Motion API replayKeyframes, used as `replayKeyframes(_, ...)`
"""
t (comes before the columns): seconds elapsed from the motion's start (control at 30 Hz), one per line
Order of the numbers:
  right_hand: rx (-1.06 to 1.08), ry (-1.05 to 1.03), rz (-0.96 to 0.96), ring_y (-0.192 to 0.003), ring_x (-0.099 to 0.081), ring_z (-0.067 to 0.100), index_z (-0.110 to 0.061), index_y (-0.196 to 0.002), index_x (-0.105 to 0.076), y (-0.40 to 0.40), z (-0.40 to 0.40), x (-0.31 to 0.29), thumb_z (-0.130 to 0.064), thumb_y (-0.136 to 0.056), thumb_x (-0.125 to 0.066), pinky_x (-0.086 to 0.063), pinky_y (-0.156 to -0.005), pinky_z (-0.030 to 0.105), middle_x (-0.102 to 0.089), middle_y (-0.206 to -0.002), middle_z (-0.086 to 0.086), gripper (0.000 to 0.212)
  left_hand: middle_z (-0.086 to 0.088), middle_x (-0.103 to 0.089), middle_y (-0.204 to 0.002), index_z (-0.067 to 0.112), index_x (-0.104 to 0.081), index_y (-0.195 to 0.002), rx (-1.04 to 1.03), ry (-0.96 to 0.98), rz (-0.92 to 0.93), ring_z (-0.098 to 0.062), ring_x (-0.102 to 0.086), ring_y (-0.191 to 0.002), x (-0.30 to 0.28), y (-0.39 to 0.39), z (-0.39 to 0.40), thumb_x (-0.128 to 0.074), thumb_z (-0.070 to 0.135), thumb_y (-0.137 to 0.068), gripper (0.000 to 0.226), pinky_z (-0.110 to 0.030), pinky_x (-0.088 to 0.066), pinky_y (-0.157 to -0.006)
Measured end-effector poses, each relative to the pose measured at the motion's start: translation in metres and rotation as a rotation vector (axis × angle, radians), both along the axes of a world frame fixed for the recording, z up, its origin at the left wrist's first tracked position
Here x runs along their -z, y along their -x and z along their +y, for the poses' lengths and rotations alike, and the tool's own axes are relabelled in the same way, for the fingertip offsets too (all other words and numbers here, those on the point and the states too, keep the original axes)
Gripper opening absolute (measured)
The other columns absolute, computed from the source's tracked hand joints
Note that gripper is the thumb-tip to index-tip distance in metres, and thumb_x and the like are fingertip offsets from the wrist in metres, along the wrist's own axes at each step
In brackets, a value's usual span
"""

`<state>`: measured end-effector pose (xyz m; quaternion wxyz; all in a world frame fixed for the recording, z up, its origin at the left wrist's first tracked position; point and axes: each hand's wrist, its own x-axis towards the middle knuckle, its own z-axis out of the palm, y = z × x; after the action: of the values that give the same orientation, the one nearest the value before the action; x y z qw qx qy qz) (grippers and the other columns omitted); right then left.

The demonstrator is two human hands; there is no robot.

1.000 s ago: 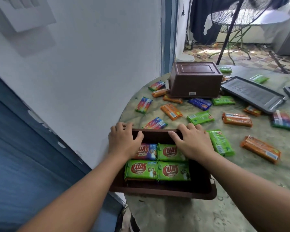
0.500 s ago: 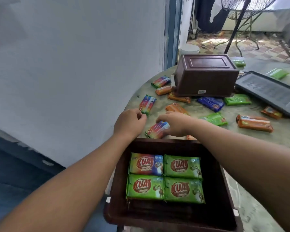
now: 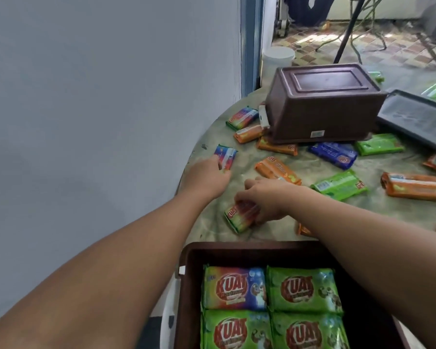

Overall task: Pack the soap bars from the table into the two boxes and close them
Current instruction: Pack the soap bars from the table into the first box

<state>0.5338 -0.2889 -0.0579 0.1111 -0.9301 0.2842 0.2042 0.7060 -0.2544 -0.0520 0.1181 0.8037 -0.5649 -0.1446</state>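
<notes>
An open brown box (image 3: 249,250) at the table's near edge holds several wrapped soap bars (image 3: 269,308) in a flat layer. My left hand (image 3: 207,178) reaches past it and grips a multicoloured soap bar (image 3: 225,156) near the table's left rim. My right hand (image 3: 267,197) curls its fingers round another multicoloured soap bar (image 3: 239,215) lying just beyond the box. A second brown box (image 3: 322,104) stands upside down at the back, resting on a few bars.
Loose orange, green and blue soap bars (image 3: 337,185) lie scattered over the round table (image 3: 363,210). A dark lid (image 3: 418,117) lies at the right. The white wall (image 3: 111,96) runs close along the left, and the table's curved edge drops off there.
Both hands left the box rim and reached forward over the table. The left hand went on to the far multicoloured bar; the right hand closed on the nearer one. The view tilted down.
</notes>
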Motion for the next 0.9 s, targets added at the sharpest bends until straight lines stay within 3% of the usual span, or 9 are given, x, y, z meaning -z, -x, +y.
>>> replayKeyframes(0.1, 0.052, 0.025, -0.068, -0.111, -0.050, 0.025, -0.032, -0.139, -0.044, 0.008, -0.002, 0.000, -0.058, -0.076, -0.076, -0.047, -0.092, 0.039, -0.045, -0.121, 0.002, 0.076, -0.011, -0.061, -0.116, 0.019, -0.055, -0.113, -0.004, -0.054, -0.046, -0.033, -0.056, -0.106, 0.013, 0.000, -0.024, -0.053, 0.056, -0.091, 0.043, -0.042, -0.051, -0.087)
replayKeyframes(0.27, 0.114, 0.035, -0.190, -0.103, -0.050, 0.022, -0.027, -0.131, -0.041, 0.020, 0.001, 0.002, -0.055, -0.072, -0.078, -0.039, -0.079, 0.033, -0.044, -0.114, -0.002, 0.074, -0.018, -0.045, -0.144, 0.013, -0.036, -0.145, -0.042, -0.165, -0.143, -0.035, -0.043, -0.131, 0.025, -0.001, -0.056, -0.059, 0.056, -0.092, 0.072, -0.043, -0.042, -0.100)
replayKeyframes(0.53, 0.205, -0.020, -0.220, -0.095, -0.048, 0.023, -0.022, -0.120, -0.039, 0.022, 0.006, 0.020, -0.055, -0.072, -0.072, -0.040, -0.076, 0.035, -0.050, -0.110, 0.002, 0.067, -0.019, -0.038, -0.148, 0.006, -0.029, -0.149, -0.046, -0.204, -0.119, -0.035, -0.039, -0.133, 0.044, 0.000, -0.073, -0.063, 0.032, -0.095, 0.069, -0.045, -0.043, -0.102)
replayKeyframes(0.73, 0.277, -0.069, -0.253, -0.092, -0.053, 0.025, -0.023, -0.122, -0.038, 0.022, 0.009, 0.013, -0.060, -0.075, -0.066, -0.046, -0.078, 0.037, -0.050, -0.106, 0.002, 0.066, -0.022, -0.028, -0.144, 0.006, -0.018, -0.153, -0.147, -0.164, 0.018, -0.039, -0.053, -0.120, 0.029, 0.004, -0.049, -0.061, 0.051, -0.092, 0.087, -0.037, -0.043, -0.086)
replayKeyframes(0.9, 0.332, 0.010, -0.329, -0.090, -0.057, 0.029, -0.023, -0.117, -0.042, 0.025, 0.026, -0.010, -0.062, -0.076, -0.060, -0.047, -0.074, 0.038, -0.055, -0.103, 0.003, 0.059, -0.017, -0.041, -0.132, 0.012, -0.023, -0.145, -0.230, -0.013, 0.056, -0.037, -0.058, -0.113, -0.003, 0.012, -0.019, -0.065, 0.056, -0.083, 0.087, -0.035, -0.042, -0.078)
